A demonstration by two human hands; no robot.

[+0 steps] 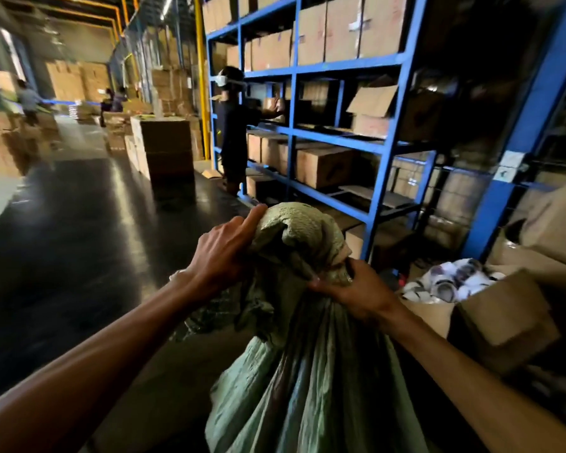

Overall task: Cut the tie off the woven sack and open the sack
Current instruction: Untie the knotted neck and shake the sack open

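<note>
A pale green woven sack (307, 371) stands upright in front of me, its top bunched into a crumpled neck (299, 237). My left hand (223, 253) grips the left side of the bunched top, index finger stretched out along the fabric. My right hand (356, 291) is closed around the gathered neck on the right, where the fabric is pinched tight. The tie itself is hidden under the folds and my fingers. No cutting tool shows in either hand.
Blue steel shelving (386, 148) loaded with cardboard boxes runs along the right. An open carton (510, 308) of white rolls (448, 281) sits beside the sack at right. A person (234, 125) stands at the shelves ahead. Stacked boxes (164, 148) stand on the dark floor at left.
</note>
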